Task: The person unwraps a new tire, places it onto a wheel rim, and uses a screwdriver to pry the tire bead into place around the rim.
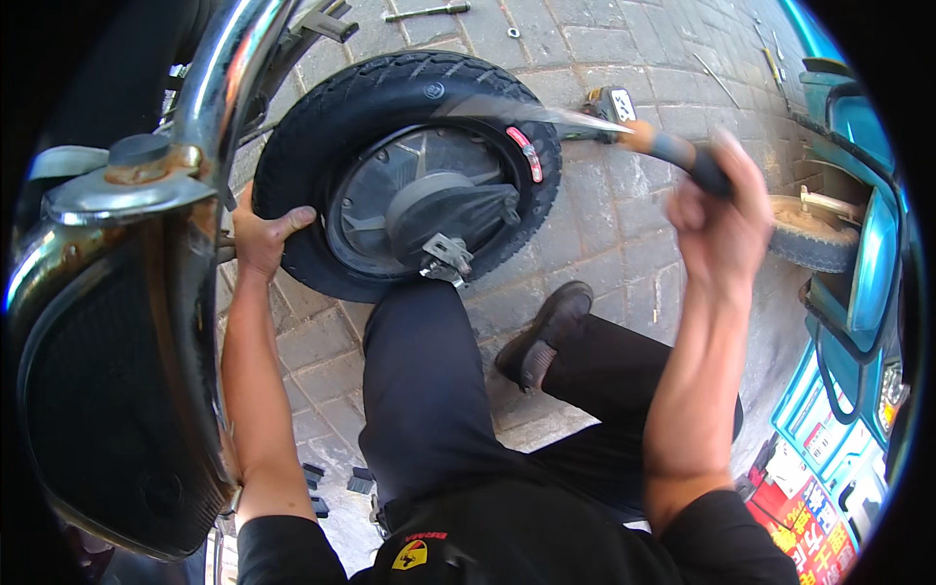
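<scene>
A black scooter tyre (405, 73) sits on a wheel with a grey hub (439, 200), tilted against my bent knee. My left hand (263, 234) grips the tyre's left side, thumb pressed on the sidewall and fingers round the tread, partly hidden. In my raised right hand (726, 200) is a pry tool (658, 143) with an orange and dark handle. Its flat metal blade points left across the tyre's upper right and is smeared by motion, so I cannot tell whether its tip touches the rubber. A metal bracket (447, 255) sits at the axle.
Close on my left stands a scooter's chrome bar (210, 88) and dark body panel (117, 390). A cordless power tool (609, 102) lies behind the tyre. A nut (513, 32) and a metal rod (717, 78) lie on the paving. A blue vehicle (873, 283) stands at right.
</scene>
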Available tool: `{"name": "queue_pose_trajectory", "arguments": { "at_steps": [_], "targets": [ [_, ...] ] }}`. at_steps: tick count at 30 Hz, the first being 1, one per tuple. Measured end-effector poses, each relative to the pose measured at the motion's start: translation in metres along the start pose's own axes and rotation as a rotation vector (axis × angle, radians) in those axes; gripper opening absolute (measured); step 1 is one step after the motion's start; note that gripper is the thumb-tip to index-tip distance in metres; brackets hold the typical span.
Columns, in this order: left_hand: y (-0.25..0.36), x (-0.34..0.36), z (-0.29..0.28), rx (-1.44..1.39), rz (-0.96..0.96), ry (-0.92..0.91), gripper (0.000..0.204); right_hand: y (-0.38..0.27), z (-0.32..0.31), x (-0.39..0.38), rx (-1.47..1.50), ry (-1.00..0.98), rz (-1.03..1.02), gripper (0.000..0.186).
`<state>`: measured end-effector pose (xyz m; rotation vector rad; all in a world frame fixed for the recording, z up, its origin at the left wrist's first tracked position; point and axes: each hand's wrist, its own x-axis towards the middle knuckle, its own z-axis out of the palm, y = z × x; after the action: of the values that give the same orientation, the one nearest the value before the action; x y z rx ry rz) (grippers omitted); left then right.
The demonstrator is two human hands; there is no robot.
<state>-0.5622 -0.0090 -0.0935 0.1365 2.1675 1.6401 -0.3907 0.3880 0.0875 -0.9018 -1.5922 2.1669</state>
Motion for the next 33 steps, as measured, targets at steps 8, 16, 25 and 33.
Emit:
{"name": "queue_pose_trajectory", "arguments": {
  "at_steps": [8, 16, 25, 33],
  "targets": [
    [-0.005, -0.002, 0.0, -0.065, -0.035, -0.022, 0.064, 0.1, -0.034, -0.113, 0.064, 0.177, 0.143, 0.035],
    [-0.003, -0.001, -0.003, -0.141, -0.089, -0.081, 0.065, 0.13, 0.014, -0.12, -0.466, -0.053, 0.6, 0.033],
    [-0.008, -0.001, -0.004, -0.125, -0.064, -0.077, 0.068, 0.177, 0.067, -0.129, 0.019, 0.168, 0.506, 0.016],
    [-0.007, -0.002, -0.002, -0.126, -0.09, -0.033, 0.064, 0.198, 0.095, -0.125, 0.173, 0.242, 0.441, 0.017]
  ]
}}
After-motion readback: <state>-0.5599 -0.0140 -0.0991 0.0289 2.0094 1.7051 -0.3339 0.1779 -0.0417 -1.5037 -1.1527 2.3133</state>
